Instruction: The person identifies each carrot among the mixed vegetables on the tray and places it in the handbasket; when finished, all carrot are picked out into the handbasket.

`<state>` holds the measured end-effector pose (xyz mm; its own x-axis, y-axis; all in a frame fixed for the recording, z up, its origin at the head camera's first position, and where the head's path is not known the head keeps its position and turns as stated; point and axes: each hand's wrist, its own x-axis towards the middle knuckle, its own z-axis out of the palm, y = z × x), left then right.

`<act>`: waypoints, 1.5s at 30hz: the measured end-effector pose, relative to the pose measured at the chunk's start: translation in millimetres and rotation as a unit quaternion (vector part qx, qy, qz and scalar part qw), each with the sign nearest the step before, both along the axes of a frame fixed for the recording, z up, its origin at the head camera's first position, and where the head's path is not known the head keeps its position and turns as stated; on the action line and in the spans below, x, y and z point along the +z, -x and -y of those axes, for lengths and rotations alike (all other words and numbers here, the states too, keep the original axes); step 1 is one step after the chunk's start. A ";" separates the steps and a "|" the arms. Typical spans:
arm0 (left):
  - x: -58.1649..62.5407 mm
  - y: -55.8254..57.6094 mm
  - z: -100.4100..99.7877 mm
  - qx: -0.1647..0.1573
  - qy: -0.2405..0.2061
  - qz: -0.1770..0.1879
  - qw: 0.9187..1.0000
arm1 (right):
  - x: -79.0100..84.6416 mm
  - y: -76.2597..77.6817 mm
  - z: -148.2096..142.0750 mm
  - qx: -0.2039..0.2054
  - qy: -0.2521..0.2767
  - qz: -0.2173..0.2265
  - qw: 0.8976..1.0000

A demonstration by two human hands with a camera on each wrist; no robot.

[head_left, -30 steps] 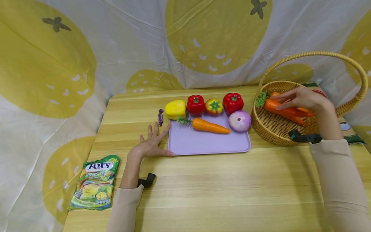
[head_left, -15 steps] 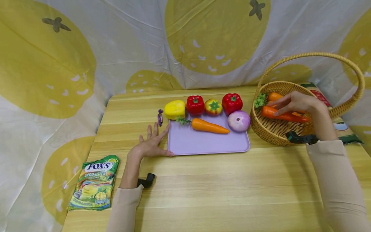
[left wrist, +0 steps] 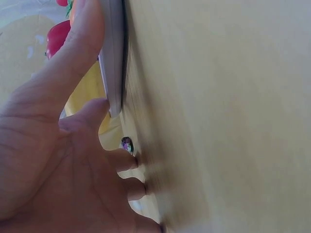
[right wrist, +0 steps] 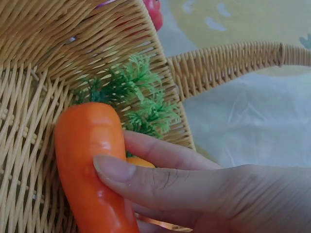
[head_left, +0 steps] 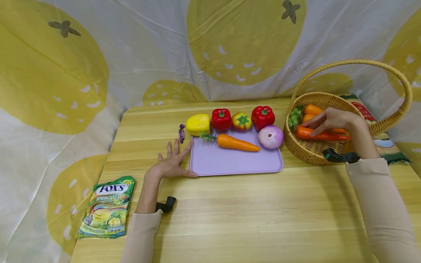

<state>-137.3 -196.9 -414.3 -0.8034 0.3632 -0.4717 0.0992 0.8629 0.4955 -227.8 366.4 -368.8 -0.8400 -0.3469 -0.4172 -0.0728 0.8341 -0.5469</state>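
Observation:
My right hand (head_left: pixel 340 122) is inside the wicker basket (head_left: pixel 306 151) and grips an orange carrot (right wrist: pixel 90 136) between thumb and fingers. The carrot lies low over the woven bottom, its green top (right wrist: pixel 141 97) by the wall. Behind it, more carrots (head_left: pixel 312 109) are partly hidden by the hand. My left hand (head_left: pixel 171 164) has its fingers spread on the table, with thumb and index finger at the left edge of a lilac tray (head_left: pixel 230 164). On the tray lie another carrot (head_left: pixel 236 143) and a purple onion (head_left: pixel 271 137).
Along the tray's back edge sit a yellow bell pepper (head_left: pixel 198 124), two red peppers (head_left: pixel 221 119) and a yellow-red tomato-like piece (head_left: pixel 241 121). A wrapped candy (head_left: pixel 181 133) lies left of them. A candy bag (head_left: pixel 108 208) is at far left. The basket's handle (head_left: pixel 358 62) arches above it.
My right hand has brought the carrot toward the near side of the basket and turned it more level, uncovering more of the carrots behind. The left hand stays in place.

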 end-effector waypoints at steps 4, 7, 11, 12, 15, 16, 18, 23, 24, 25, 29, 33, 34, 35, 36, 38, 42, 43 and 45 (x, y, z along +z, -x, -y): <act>0.2 -1.1 0.6 0.000 -0.001 0.001 1.000 | -0.2 1.3 2.0 -0.001 0.001 0.011 1.000; -0.2 -1.4 1.0 0.000 0.000 0.001 1.000 | -0.4 1.6 2.3 -0.006 0.000 0.019 1.000; -0.7 -1.5 1.4 0.001 -0.001 0.000 1.000 | -2.7 2.2 -0.2 -0.003 0.008 0.021 1.000; -0.7 -1.5 1.4 0.001 -0.001 0.000 1.000 | -3.4 2.3 -1.3 0.001 0.010 0.020 1.000; -0.5 -1.7 1.5 0.001 0.000 -0.001 1.000 | -5.5 2.3 -4.9 0.016 0.018 0.008 1.000; -0.6 -1.6 1.6 0.001 0.000 -0.001 1.000 | -6.1 2.3 -6.3 0.018 0.022 0.006 1.000; -1.2 -1.1 1.9 0.002 0.001 -0.002 1.000 | -7.0 2.0 -8.6 0.018 0.036 0.010 0.999; -2.0 -0.6 2.1 0.002 0.007 -0.001 1.000 | -8.2 1.6 -11.7 0.004 0.079 0.040 0.996; -1.9 -0.5 2.0 0.003 0.009 -0.001 1.000 | -8.0 1.5 -11.9 0.003 0.084 0.045 0.995; -1.8 -0.6 1.9 0.003 0.009 -0.001 1.000 | -8.0 1.5 -12.1 0.002 0.089 0.049 0.995; -1.1 -0.4 1.9 0.003 0.009 -0.002 1.000 | -7.4 1.2 -12.3 0.000 0.092 0.051 0.994; -1.2 -0.2 2.5 0.003 0.007 -0.001 1.000 | -6.6 0.6 -11.6 -0.006 0.084 0.050 0.995; -1.4 0.0 2.5 0.003 0.007 0.000 1.000 | -6.3 0.5 -11.2 -0.007 0.081 0.049 0.995; -1.6 0.1 2.4 0.003 0.006 0.001 1.000 | -6.1 0.3 -10.9 -0.009 0.078 0.048 0.996; -1.8 0.3 2.4 0.003 0.006 0.001 1.000 | -6.2 0.3 -10.8 -0.011 0.077 0.048 0.996; -1.9 0.1 2.3 0.002 0.006 0.000 1.000 | -5.2 -0.5 -10.9 -0.008 0.075 0.047 0.996; -1.8 0.0 1.1 0.000 0.007 -0.002 1.000 | 0.6 -4.2 -11.8 -0.003 0.070 0.036 0.997; -1.6 -0.2 0.7 0.000 0.006 -0.003 1.000 | 3.4 -5.7 -11.6 -0.002 0.064 0.029 0.997; -1.5 -0.1 0.0 0.000 0.007 -0.003 1.000 | 9.6 -8.8 -10.7 0.003 0.053 0.012 0.999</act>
<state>-137.2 -197.0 -415.8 -0.8064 0.3566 -0.4718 0.1027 0.8701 0.4820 -219.0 377.0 -359.2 -0.8280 -0.3942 -0.3987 -0.0622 0.7712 -0.6335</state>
